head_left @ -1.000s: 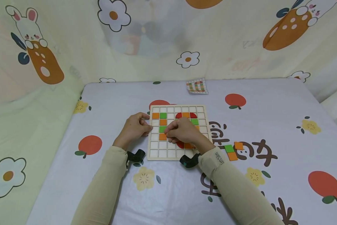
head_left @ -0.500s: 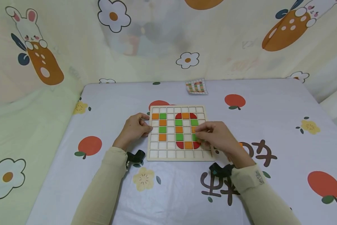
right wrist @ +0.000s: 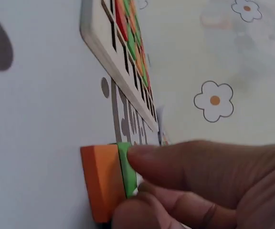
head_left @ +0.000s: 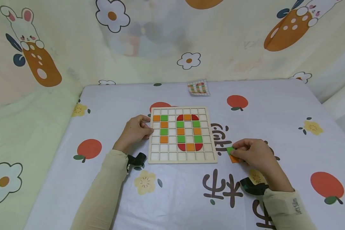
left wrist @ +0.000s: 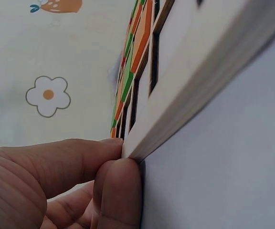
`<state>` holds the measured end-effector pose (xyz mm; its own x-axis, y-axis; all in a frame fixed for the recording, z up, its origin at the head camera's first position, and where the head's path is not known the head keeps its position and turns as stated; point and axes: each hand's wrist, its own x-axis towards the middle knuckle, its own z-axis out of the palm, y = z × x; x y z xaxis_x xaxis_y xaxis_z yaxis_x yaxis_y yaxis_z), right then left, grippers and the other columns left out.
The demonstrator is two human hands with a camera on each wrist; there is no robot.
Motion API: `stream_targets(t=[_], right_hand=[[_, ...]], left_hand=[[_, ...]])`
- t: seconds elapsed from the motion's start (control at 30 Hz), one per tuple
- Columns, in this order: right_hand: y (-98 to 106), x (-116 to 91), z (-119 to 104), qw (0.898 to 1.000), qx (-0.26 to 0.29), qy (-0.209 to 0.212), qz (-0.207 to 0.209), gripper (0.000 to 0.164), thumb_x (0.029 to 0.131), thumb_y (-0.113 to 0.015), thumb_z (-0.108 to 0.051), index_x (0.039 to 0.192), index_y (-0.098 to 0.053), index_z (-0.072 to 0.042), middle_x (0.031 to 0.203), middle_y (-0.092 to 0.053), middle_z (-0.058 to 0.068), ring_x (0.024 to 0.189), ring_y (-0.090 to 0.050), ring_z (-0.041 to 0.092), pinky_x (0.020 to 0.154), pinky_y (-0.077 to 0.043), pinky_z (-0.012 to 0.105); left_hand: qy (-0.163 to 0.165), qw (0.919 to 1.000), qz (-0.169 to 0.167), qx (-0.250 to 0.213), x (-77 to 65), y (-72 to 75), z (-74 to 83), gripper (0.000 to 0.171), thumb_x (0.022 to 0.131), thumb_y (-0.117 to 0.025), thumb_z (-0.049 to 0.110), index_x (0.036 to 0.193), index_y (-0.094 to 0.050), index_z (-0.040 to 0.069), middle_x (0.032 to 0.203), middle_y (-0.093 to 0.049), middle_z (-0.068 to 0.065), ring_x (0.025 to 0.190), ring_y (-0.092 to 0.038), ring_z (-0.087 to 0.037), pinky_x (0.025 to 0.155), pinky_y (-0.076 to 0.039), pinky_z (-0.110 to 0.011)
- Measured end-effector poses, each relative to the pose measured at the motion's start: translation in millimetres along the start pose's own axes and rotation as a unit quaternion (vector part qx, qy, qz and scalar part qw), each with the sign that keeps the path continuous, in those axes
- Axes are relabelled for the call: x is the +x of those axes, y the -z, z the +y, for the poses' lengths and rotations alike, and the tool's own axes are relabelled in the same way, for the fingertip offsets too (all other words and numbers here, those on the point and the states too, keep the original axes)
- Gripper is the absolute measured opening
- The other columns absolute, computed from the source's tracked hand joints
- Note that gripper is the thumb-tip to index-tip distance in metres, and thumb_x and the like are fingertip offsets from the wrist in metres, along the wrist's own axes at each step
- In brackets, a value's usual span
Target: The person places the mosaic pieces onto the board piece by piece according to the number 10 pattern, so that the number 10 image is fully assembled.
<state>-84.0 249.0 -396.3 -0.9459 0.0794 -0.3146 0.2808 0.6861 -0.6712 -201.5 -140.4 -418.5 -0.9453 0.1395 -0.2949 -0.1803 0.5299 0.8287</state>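
Observation:
A wooden grid board (head_left: 212, 153) lies flat on the table, with orange and green square tiles and red rounded-corner tiles set in some of its cells. My left hand (head_left: 133, 132) holds the board's left edge, the thumb at the rim and the other fingers bent against its side, as the left wrist view shows close up. To the right of the board, my right hand (head_left: 254, 155) pinches a green square tile (right wrist: 127, 167). An orange square tile (right wrist: 104, 179) lies against that green one, partly covered by the fingers. Whether the orange tile is also held, I cannot tell.
A small patterned card (head_left: 199, 88) with a coloured grid lies behind the board. The tablecloth (head_left: 172, 195) bears printed fruit, flowers and dark lettering. A printed curtain (head_left: 149, 67) stands along the back.
My right hand has moved right, from over the board to the loose tiles, uncovering the coloured ring of tiles. The left hand keeps its place at the board's edge.

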Motion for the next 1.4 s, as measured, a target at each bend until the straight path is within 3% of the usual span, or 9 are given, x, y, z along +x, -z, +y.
stream_targets(t=[0.37,0.57,0.77,0.9,1.0,1.17,1.4], right_hand=[[-6.8,0.9,-2.5,0.998,-0.049,0.003,0.037,0.032,0.091,-0.077,-0.02,0.113,-0.072,0.003,0.08,-0.065,0.006,0.067,-0.057,0.02,0.053,-0.046,0.029],[-8.2,0.1,-4.8,0.998,-0.06,0.011,0.03,0.029,0.087,-0.081,-0.022,0.106,-0.074,-0.001,0.08,-0.065,0.004,0.075,-0.056,0.021,0.057,-0.043,0.03],[-10.1,0.0,-6.4,0.998,-0.05,0.015,0.032,0.027,0.087,-0.082,-0.022,0.104,-0.071,-0.004,0.085,-0.069,0.005,0.08,-0.061,0.022,0.064,-0.047,0.032],[-10.6,-0.1,-7.6,1.0,-0.009,0.018,0.02,0.025,0.09,-0.079,-0.02,0.107,-0.072,-0.003,0.087,-0.072,0.005,0.077,-0.064,0.019,0.063,-0.052,0.029],[-10.8,0.8,-8.5,0.998,0.059,0.02,-0.008,0.025,0.093,-0.077,-0.014,0.11,-0.07,0.002,0.086,-0.073,0.006,0.073,-0.068,0.018,0.063,-0.057,0.028],[-11.1,5.0,-11.6,0.984,0.168,0.019,-0.062,0.031,0.097,-0.072,-0.008,0.121,-0.064,0.009,0.089,-0.075,0.01,0.073,-0.073,0.019,0.068,-0.062,0.031],[-15.9,10.2,-20.2,0.971,0.219,0.016,-0.096,0.033,0.097,-0.071,-0.007,0.124,-0.062,0.011,0.095,-0.075,0.011,0.079,-0.074,0.018,0.075,-0.063,0.029]], left_hand=[[0.001,1.0,0.0,-0.008,-0.7,0.0,0.1,0.043,0.095,-0.077,0.01,0.134,-0.059,0.004,0.094,-0.062,-0.01,0.073,-0.067,-0.017,0.066,-0.058,-0.022],[-0.006,0.9999,-0.001,-0.01,-1.3,0.6,0.6,0.043,0.095,-0.077,0.009,0.134,-0.059,0.003,0.093,-0.062,-0.01,0.073,-0.067,-0.017,0.066,-0.058,-0.022],[-0.005,1.0,0.0,-0.002,-1.6,0.5,0.8,0.044,0.095,-0.077,0.009,0.135,-0.059,0.003,0.093,-0.061,-0.01,0.073,-0.066,-0.017,0.065,-0.057,-0.022],[-0.004,1.0,-0.001,-0.004,-1.3,-0.1,0.6,0.044,0.095,-0.077,0.01,0.135,-0.059,0.003,0.094,-0.061,-0.01,0.073,-0.066,-0.016,0.066,-0.057,-0.022],[-0.004,1.0,-0.001,-0.005,-0.8,-0.5,0.2,0.044,0.095,-0.076,0.01,0.135,-0.059,0.004,0.094,-0.061,-0.01,0.073,-0.066,-0.016,0.066,-0.058,-0.022],[-0.005,1.0,-0.001,-0.006,-0.9,-0.6,0.3,0.043,0.095,-0.076,0.009,0.134,-0.059,0.004,0.094,-0.062,-0.01,0.072,-0.066,-0.016,0.066,-0.057,-0.022],[-0.005,1.0,-0.001,-0.002,-0.2,-0.3,0.2,0.043,0.095,-0.076,0.01,0.134,-0.059,0.004,0.094,-0.061,-0.01,0.072,-0.066,-0.016,0.065,-0.057,-0.022]])
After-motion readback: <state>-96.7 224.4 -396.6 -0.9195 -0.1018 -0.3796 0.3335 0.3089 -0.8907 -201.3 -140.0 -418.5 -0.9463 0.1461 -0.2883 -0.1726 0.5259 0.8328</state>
